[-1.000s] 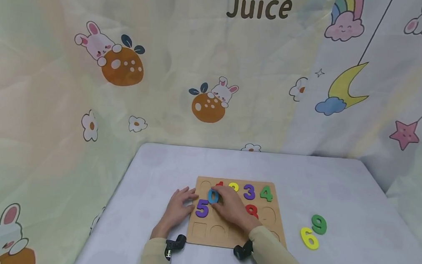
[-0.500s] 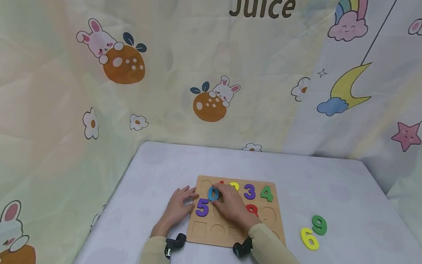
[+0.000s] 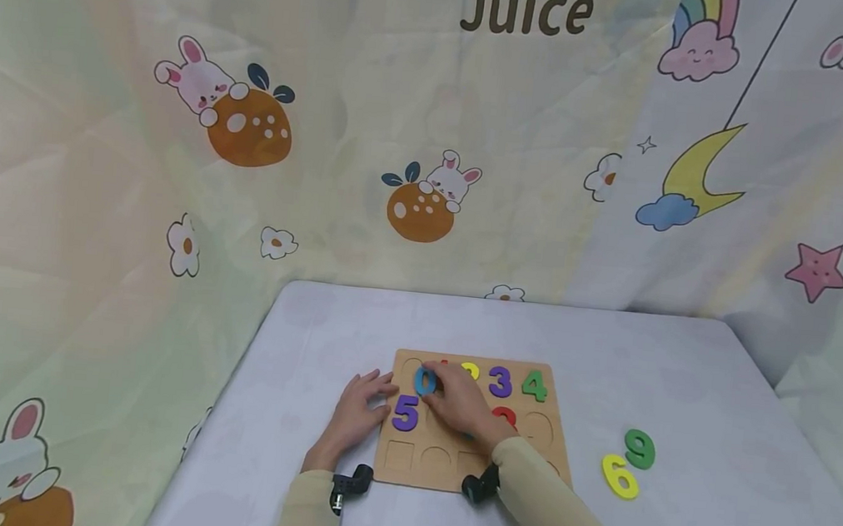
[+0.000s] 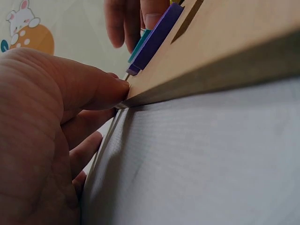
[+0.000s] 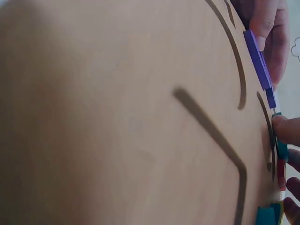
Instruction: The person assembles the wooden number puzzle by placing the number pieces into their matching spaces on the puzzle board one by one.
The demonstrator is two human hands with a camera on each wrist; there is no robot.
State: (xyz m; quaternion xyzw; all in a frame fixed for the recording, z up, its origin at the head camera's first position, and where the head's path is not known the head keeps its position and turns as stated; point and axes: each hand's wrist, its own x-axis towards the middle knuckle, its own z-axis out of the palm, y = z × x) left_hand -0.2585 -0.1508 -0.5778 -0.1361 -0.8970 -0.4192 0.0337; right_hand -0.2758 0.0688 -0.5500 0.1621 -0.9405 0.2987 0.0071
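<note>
My right hand (image 3: 464, 402) pinches a blue number 0 (image 3: 424, 381) between thumb and fingers. It is over the upper left of a wooden number puzzle board (image 3: 415, 456), next to the round top-left recess (image 3: 408, 364). My left hand (image 3: 359, 410) rests at the board's left edge, its fingertips touching it; in the left wrist view the thumb (image 4: 101, 89) lies against the board's edge. A purple number 5 (image 3: 405, 413) sits just below the 0. A purple 3 (image 3: 500, 382) and a green 4 (image 3: 534, 386) lie in the top row. The right hand partly covers the red and yellow pieces.
A yellow number 6 (image 3: 619, 477) and a green number 9 (image 3: 639, 449) lie on the white tabletop (image 3: 710, 405), right of the board. Bare recesses run along the board's bottom row. A printed cloth (image 3: 345, 106) hangs behind the table.
My right hand has moved slightly up and left with the blue number 0, toward the top-left recess. The left hand has stayed at the board's edge.
</note>
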